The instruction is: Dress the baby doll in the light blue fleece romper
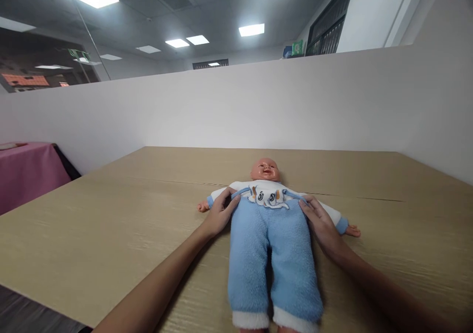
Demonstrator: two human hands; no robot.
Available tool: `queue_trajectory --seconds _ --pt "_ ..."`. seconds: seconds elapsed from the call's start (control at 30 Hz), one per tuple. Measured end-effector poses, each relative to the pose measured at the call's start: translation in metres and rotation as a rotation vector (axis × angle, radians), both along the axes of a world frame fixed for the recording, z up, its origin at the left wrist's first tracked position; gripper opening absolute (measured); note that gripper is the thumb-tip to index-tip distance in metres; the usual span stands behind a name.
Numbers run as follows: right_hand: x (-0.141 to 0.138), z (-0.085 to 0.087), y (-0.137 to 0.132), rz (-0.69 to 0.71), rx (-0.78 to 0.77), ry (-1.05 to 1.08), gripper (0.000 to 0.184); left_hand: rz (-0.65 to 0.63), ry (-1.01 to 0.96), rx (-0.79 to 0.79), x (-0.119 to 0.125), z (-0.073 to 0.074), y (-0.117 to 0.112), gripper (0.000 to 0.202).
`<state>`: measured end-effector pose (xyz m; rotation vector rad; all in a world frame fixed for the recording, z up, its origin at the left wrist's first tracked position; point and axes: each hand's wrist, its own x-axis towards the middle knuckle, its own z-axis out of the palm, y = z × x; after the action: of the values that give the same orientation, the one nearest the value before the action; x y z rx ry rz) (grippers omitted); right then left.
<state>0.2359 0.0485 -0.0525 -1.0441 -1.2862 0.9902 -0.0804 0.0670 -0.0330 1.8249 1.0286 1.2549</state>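
A baby doll (265,169) lies on its back on the wooden table (111,224), head away from me. It wears a white top with an elephant print and fluffy light-blue trousers (271,254) with white cuffs. My left hand (220,212) pinches the trousers' waistband at the doll's left side in view. My right hand (320,222) grips the waistband on the other side, fingers curled onto the fabric. Both forearms reach in from the bottom edge.
A white partition wall (258,106) runs behind the table and along its right side. A table with a pink cloth (25,173) stands at the far left. The wooden table's near-left edge drops off at the lower left.
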Motion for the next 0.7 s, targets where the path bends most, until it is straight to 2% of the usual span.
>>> queue_trajectory --seconds 0.23,0.37,0.53,0.7 --pt "-0.0013 -0.0061 0.0091 0.087 -0.01 -0.038 0.043 -0.013 -0.112 -0.103 0.0073 -0.007 0.0021 0.036" --pt "0.002 -0.0037 0.008 0.084 -0.039 -0.073 0.043 -0.019 -0.154 -0.105 0.0064 -0.0079 0.0043 0.04" --pt "0.0056 0.0002 0.002 0.031 0.001 -0.107 0.04 0.085 -0.169 -0.003 0.0066 -0.0086 0.0061 0.036" --pt "0.006 -0.0077 0.0053 -0.003 0.06 -0.025 0.033 0.198 -0.134 0.064 0.0065 -0.0079 0.0045 0.033"
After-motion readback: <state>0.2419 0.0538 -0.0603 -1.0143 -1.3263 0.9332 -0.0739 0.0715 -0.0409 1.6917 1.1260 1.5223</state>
